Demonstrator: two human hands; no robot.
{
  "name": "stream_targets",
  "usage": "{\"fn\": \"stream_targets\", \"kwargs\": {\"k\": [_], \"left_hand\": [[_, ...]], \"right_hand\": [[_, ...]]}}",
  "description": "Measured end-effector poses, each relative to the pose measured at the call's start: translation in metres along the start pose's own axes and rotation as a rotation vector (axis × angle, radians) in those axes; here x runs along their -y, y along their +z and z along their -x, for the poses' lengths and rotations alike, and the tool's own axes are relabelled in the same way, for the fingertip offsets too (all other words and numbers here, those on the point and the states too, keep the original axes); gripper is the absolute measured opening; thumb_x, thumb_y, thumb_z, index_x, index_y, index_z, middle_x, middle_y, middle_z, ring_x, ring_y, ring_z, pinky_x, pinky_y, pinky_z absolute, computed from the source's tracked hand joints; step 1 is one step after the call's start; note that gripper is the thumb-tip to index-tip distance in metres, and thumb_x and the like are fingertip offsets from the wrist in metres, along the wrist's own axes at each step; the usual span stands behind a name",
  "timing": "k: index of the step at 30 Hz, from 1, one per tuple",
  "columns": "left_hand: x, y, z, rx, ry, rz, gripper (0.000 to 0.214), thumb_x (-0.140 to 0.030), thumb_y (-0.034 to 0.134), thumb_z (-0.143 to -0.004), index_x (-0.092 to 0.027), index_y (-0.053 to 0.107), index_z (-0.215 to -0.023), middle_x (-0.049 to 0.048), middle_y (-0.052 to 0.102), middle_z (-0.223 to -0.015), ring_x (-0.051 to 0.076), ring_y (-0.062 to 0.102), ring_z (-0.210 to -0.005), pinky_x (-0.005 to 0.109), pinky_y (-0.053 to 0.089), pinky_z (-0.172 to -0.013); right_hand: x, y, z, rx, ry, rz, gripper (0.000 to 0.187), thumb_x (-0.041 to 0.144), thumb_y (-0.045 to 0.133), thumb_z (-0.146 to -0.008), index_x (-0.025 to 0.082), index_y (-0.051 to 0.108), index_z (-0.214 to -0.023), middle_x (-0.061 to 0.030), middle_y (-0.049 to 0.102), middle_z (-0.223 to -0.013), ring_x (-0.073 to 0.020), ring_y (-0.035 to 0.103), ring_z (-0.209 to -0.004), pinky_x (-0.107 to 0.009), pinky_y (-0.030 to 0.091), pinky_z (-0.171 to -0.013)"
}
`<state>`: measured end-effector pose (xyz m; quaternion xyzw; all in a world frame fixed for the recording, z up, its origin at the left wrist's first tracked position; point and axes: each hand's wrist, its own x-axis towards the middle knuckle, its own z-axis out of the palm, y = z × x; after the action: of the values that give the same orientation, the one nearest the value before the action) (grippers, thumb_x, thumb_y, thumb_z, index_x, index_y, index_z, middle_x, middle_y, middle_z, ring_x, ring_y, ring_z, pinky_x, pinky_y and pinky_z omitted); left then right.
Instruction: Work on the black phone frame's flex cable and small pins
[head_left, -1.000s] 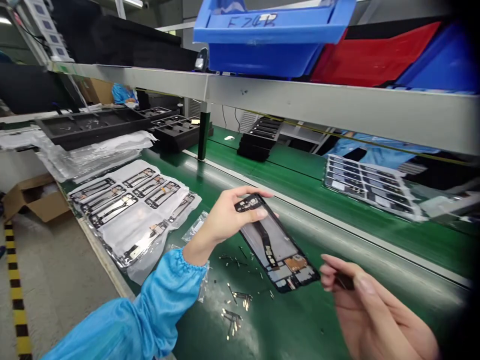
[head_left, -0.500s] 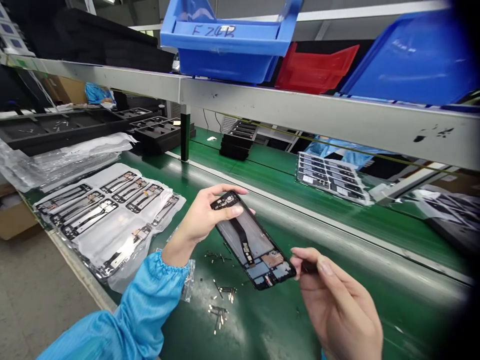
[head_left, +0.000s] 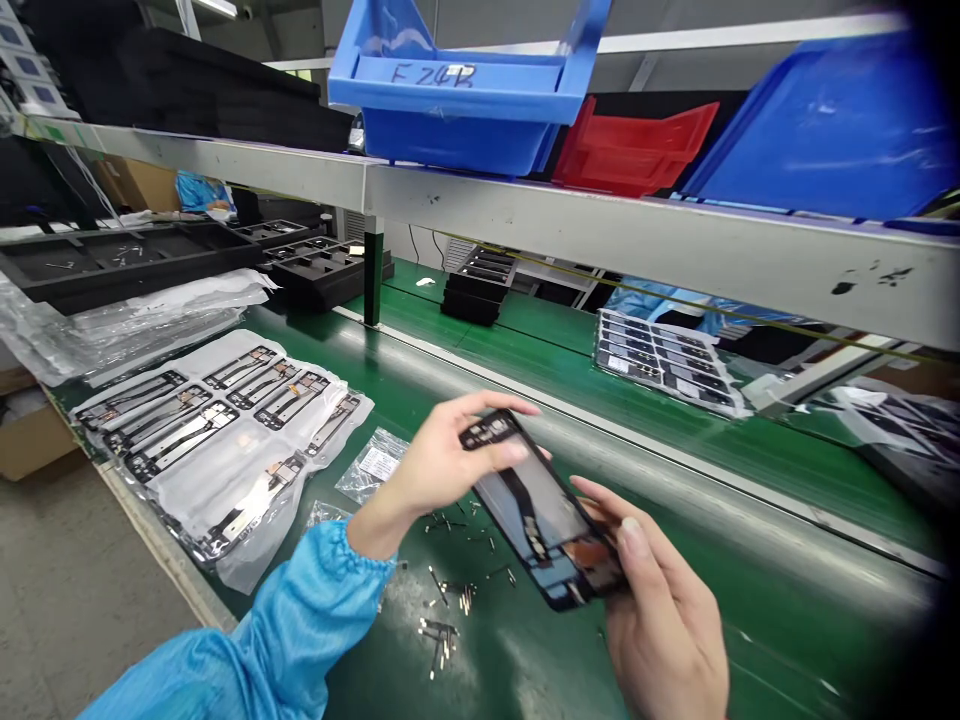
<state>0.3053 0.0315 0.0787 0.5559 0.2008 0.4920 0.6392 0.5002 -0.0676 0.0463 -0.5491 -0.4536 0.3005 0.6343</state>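
Note:
A black phone frame (head_left: 547, 515) with a dark flex cable down its middle is held tilted above the green bench. My left hand (head_left: 442, 455) is closed on its upper end, thumb across the inner face and fingers along the far edge. At the lower right corner, my right hand (head_left: 660, 590) is closed round the frame, thumb in front and fingers behind; motion blurs this end a little. Below lie several small dark flex parts (head_left: 442, 635) with shiny ends, scattered on the bench. Whether the right fingers also pinch a small part is hidden.
To the left, a clear plastic tray (head_left: 240, 450) carries several phone frames. Small plastic bags (head_left: 375, 462) lie near my left wrist. Black foam trays (head_left: 127, 255) stand behind. Overhead, a shelf (head_left: 600, 235) bears blue bins (head_left: 457, 90) and a red bin (head_left: 637, 150). Another loaded tray (head_left: 671, 360) lies across the bench.
My left hand has moved the phone frame right and slightly down. My right hand has come in from beside the frame's lower corner and closed on it.

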Motion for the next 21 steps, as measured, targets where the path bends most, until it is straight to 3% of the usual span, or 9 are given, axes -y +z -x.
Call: {"fn": "stream_targets", "kwargs": {"k": [3,5,7,8,12,16,21], "left_hand": [[0.009,0.014,-0.002,0.132,-0.002,0.06,0.05,-0.051,0.085,-0.092,-0.015,0.069,-0.122,0.0144,0.082,-0.109,0.025,0.08,-0.101,0.035,0.064,-0.093],[0.011,0.014,-0.004,0.319,-0.089,0.112,0.055,-0.065,0.067,-0.102,-0.012,0.072,-0.118,0.0178,0.081,-0.115,0.025,0.08,-0.105,0.035,0.063,-0.095],[0.012,0.01,-0.005,0.427,-0.18,0.082,0.068,-0.073,0.049,-0.107,-0.01,0.076,-0.112,0.0192,0.081,-0.113,0.024,0.08,-0.1,0.034,0.065,-0.089],[0.012,0.008,-0.006,0.408,-0.183,0.015,0.068,-0.072,0.049,-0.107,-0.01,0.078,-0.11,0.0183,0.082,-0.109,0.023,0.08,-0.094,0.032,0.065,-0.083],[0.014,0.009,-0.003,0.212,0.119,-0.45,0.032,-0.044,0.071,-0.102,-0.015,0.083,-0.104,0.0094,0.084,-0.098,0.019,0.077,-0.083,0.027,0.06,-0.074],[0.016,0.016,0.003,0.211,0.331,-0.751,0.025,-0.035,0.067,-0.107,-0.018,0.083,-0.111,0.0058,0.085,-0.108,0.02,0.08,-0.093,0.028,0.059,-0.081],[0.021,0.018,0.004,0.256,0.385,-0.954,0.029,-0.035,0.057,-0.113,-0.02,0.08,-0.121,0.0038,0.085,-0.114,0.021,0.081,-0.102,0.03,0.06,-0.089]], "right_hand": [[0.004,-0.005,0.003,-0.283,-0.057,0.28,0.057,0.066,0.069,-0.099,0.017,0.083,-0.124,-0.0066,0.068,-0.087,-0.0125,0.051,-0.063,-0.021,0.037,-0.049],[0.007,-0.015,0.002,-0.353,-0.06,0.344,0.061,0.067,0.072,-0.098,0.016,0.082,-0.129,-0.0027,0.06,-0.078,-0.0097,0.039,-0.058,-0.022,0.03,-0.046],[0.009,-0.028,0.0,-0.249,-0.01,0.305,0.066,0.068,0.077,-0.093,0.017,0.079,-0.135,-0.0009,0.055,-0.073,-0.01,0.039,-0.057,-0.023,0.03,-0.045],[0.009,-0.034,-0.001,-0.172,0.02,0.26,0.068,0.067,0.079,-0.092,0.017,0.078,-0.137,-0.0001,0.053,-0.07,-0.0106,0.04,-0.056,-0.023,0.031,-0.045],[0.006,-0.045,-0.001,0.052,0.093,0.093,0.065,0.059,0.081,-0.091,0.018,0.076,-0.14,0.0021,0.045,-0.062,-0.013,0.043,-0.055,-0.025,0.036,-0.047],[0.003,-0.044,0.001,0.122,0.101,0.08,0.064,0.059,0.084,-0.088,0.018,0.078,-0.138,0.0018,0.045,-0.061,-0.0129,0.042,-0.052,-0.025,0.037,-0.044],[0.005,-0.045,0.0,0.127,0.084,0.189,0.062,0.061,0.085,-0.084,0.017,0.083,-0.128,0.0,0.05,-0.061,-0.0135,0.043,-0.048,-0.026,0.035,-0.038]]}}
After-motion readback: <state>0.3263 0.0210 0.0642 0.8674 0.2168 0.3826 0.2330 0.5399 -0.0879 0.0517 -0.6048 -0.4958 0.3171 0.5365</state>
